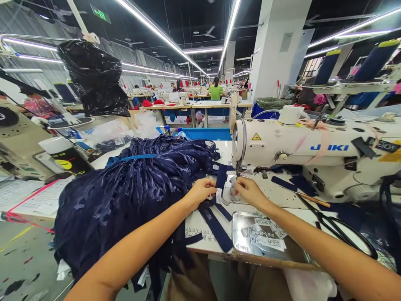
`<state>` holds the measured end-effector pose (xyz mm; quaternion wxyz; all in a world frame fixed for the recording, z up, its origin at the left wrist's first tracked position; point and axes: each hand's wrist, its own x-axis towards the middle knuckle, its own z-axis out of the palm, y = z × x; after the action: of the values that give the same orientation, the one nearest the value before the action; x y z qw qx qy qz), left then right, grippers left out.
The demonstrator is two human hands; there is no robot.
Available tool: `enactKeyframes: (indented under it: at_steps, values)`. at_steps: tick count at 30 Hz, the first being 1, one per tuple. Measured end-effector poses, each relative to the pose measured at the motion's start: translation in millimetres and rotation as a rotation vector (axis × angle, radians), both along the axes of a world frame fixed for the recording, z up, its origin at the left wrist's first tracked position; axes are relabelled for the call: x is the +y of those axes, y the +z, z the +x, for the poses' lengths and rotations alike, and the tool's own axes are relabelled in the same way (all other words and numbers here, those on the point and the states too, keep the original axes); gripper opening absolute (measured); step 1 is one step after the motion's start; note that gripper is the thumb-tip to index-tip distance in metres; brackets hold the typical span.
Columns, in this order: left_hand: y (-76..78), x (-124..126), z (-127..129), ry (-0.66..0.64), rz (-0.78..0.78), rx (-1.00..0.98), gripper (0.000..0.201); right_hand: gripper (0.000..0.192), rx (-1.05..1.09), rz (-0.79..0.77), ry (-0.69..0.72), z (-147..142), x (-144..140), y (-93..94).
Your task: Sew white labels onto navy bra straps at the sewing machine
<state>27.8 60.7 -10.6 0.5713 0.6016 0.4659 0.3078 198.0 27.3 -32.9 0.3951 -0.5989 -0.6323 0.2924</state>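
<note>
Navy bundle (pixel 125 196): heaped on the counter (pixel 224 147), gathered under a blue band (pixel 138 157), close to the left forearm; best held back, to avoid loose ends creeping under the presser foot.
Left hand (pixel 203 191): grip narrow, thumb and fingertips pinching a navy strip; a light, flat pinch seems best, without stretching the cloth.
Navy strip (pixel 221 175): held between the two hands, just left of the presser foot; smooth out any twist and square the edge first.
White tag (pixel 233 180): just beside the navy strip, in the right-hand grip; printing too small to read, so worth checking the facing up close.
Presser foot (pixel 238 172): just above the right fingertips; needle too small to make out; approach slowly, fingertips to the side.
Right hand (pixel 248 190): grip narrow, pinching the white tag; hold by the very edge for a straight placement.
Metal tray (pixel 235 234): at the near edge of the counter, printed labels (pixel 266 234) inside; pick singly.
Shears (pixel 322 217): right of the tray, near the right forearm; mind the blades.
</note>
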Motion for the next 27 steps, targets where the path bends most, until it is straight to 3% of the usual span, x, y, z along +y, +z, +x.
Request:
enactKeyframes:
  at_steps: [5, 8, 11, 14, 17, 23, 27]
  values:
    - [-2.4, -4.6, 3.5, 0.060, -0.041, -0.110, 0.009, 0.024, -0.031, 0.009, 0.030, -20.7, 6.0, -0.4]
    - [-2.0, -9.2, 1.1, 0.092, -0.084, -0.166, 0.011, 0.025, -0.085, 0.070, 0.130, -7.2, -5.7, -0.6]
    - [0.1, -16.4, -5.8, 0.138, -0.121, -0.260, 0.013, 0.025, -0.173, 0.108, 0.160, 24.3, -21.0, -7.3]
    - [3.0, -25.6, -13.6, 0.184, -0.128, -0.340, 0.015, 0.023, -0.352, 0.151, 0.052, 57.4, -30.9, -17.7]
    - [6.3, -34.6, -18.5, 0.212, -0.137, -0.378, 0.016, 0.024, -0.395, 0.223, -0.094, 66.0, -35.8, -17.6]
    - [16.2, -49.4, -20.6, 0.224, -0.138, -0.394, 0.015, 0.031, 0.020, -0.017, 0.110, 3.8, -35.9, 21.6]
    - [22.3, -58.8, -22.3, 0.199, -0.115, -0.364, 0.015, 0.033, 0.237, -0.049, 0.178, -34.1, -26.4, 41.7]
